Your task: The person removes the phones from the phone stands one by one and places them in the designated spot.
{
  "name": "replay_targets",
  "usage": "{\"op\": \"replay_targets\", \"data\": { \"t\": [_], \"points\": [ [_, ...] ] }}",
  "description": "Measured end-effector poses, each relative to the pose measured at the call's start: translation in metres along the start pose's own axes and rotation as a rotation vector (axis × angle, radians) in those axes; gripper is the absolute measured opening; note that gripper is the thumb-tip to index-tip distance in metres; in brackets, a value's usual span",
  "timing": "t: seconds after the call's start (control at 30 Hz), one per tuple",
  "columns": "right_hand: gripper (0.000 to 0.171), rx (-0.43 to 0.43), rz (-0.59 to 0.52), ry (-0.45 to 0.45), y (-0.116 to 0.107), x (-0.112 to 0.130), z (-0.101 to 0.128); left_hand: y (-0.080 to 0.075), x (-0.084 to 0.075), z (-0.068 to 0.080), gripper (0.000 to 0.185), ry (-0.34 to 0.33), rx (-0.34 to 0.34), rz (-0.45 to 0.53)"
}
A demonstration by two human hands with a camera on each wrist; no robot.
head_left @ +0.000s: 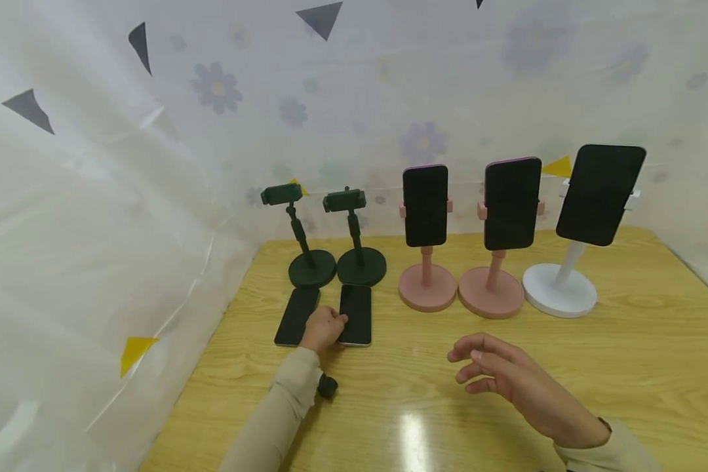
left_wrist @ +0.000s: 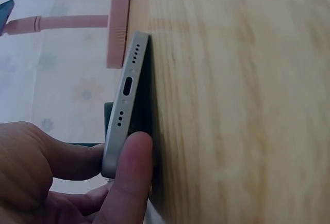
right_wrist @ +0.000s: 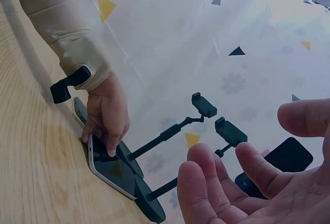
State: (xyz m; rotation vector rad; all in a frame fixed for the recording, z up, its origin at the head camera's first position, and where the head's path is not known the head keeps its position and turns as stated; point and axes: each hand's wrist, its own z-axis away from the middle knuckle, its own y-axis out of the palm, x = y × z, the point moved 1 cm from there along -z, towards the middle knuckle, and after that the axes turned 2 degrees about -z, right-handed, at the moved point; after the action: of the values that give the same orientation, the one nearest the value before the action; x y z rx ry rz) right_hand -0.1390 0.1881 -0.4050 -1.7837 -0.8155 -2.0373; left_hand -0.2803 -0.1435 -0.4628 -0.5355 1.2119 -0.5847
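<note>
My left hand (head_left: pixel 322 328) pinches a smartphone (head_left: pixel 356 311) by its lower left edge, thumb over the dark screen. In the left wrist view the phone's silver bottom edge (left_wrist: pixel 127 87) shows a charging port and speaker holes, with that side raised from the wood. A second dark phone (head_left: pixel 297 317) lies flat under and left of the same hand. Just behind the two phones stand two dark green phone stands (head_left: pixel 361 265) with unfilled clamps. My right hand (head_left: pixel 510 383) hovers over the table at the right, fingers loosely bent and holding nothing.
Two pink stands (head_left: pixel 427 288) and a white stand (head_left: pixel 560 292) line the back right of the wooden table (head_left: pixel 425 406), each holding an upright phone. A pale patterned sheet (head_left: pixel 354 98) hangs behind and along the left side.
</note>
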Motion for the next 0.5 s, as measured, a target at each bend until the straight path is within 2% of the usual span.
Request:
{"op": "replay_targets", "data": {
  "t": [0.17, 0.27, 0.4, 0.5],
  "points": [
    [0.032, 0.009, -0.008, -0.002, -0.0001, -0.0007, 0.0004, 0.0015, -0.0008, -0.0027, 0.042, 0.087, -0.092, -0.193],
    [0.032, 0.014, -0.012, 0.007, -0.0002, -0.0012, 0.0009, 0.001, -0.0011, -0.002, 0.052, 0.09, -0.139, -0.288],
    [0.032, 0.017, -0.013, 0.017, -0.0005, -0.0018, 0.0012, 0.0008, -0.0023, -0.0002, 0.055, 0.08, -0.155, -0.296],
    [0.032, 0.016, -0.013, 0.014, -0.0005, -0.0024, 0.0009, 0.0008, -0.0033, -0.0003, 0.055, 0.11, -0.144, -0.288]
  ]
}}
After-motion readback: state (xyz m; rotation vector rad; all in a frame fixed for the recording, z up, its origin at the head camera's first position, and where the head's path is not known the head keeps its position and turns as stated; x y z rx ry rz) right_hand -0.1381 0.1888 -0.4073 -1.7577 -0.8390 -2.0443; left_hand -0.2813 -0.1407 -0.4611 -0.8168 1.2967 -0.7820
